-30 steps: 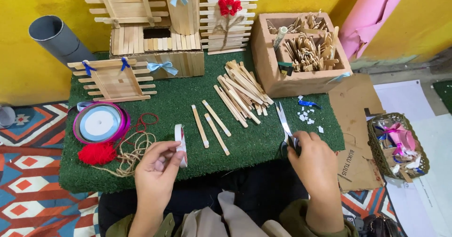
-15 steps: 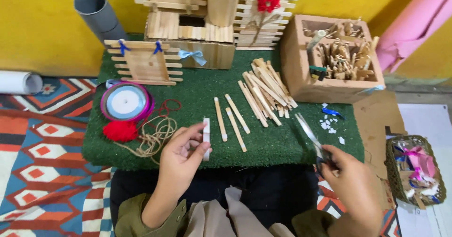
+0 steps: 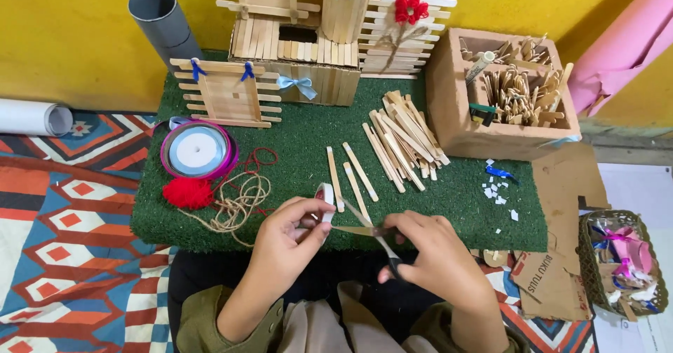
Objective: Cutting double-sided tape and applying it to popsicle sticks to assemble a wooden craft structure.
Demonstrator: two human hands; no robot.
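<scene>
I see my left hand (image 3: 291, 230) closed around a small white tape roll (image 3: 324, 197), which it holds on edge just above the near border of the green turf mat (image 3: 449, 199). My right hand (image 3: 431, 255) is closed on the handles of the scissors (image 3: 364, 228); the blades are open and point left, with their tips just beside the tape roll. I cannot tell if the blades touch the tape.

Just behind the roll, three loose wooden sticks (image 3: 348, 174) lie on the mat, and a bigger pile of sticks (image 3: 403, 139) lies further right. To the left of my left hand there are a tangle of beige twine (image 3: 238, 202), a red pompom (image 3: 187, 193) and a purple ribbon spool (image 3: 198, 150). At the far side stands a stick house (image 3: 308, 51) with a small stick fence (image 3: 224, 93) on its left. A cardboard box (image 3: 456, 114) filled with wooden pieces is at the right, and small white paper scraps (image 3: 499, 197) lie in front of it.
</scene>
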